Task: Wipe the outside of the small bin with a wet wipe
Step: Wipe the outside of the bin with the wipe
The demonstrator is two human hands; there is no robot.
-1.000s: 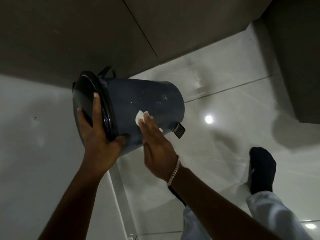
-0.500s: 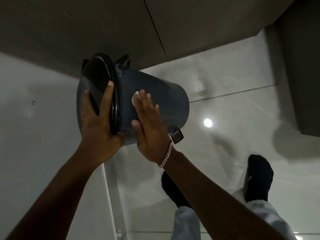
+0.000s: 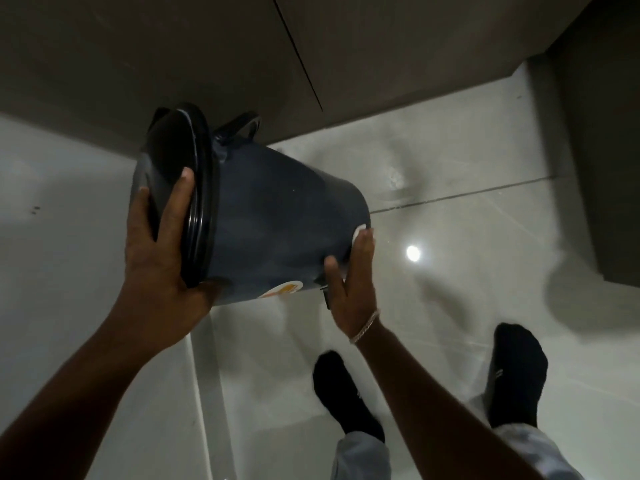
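A small dark blue bin (image 3: 277,216) with a black lid (image 3: 173,174) is held in the air, tipped on its side with the lid to the left. My left hand (image 3: 162,258) grips the lid end, fingers over the lid and thumb under the rim. My right hand (image 3: 353,271) presses a white wet wipe (image 3: 358,232) flat against the bin's base end; only a corner of the wipe shows above my fingers. A white and orange sticker (image 3: 284,289) shows on the bin's underside. A carry handle (image 3: 242,126) sticks out at the top.
Glossy white floor tiles (image 3: 485,237) lie below, with a bright light reflection. Dark cabinet fronts (image 3: 207,46) run along the top and a dark panel (image 3: 606,168) stands at the right. My two feet in black socks (image 3: 516,372) stand at the lower right.
My right hand slid the wipe along the bin's side from near the lid to the base end. The bin has rotated, bringing the sticker into view.
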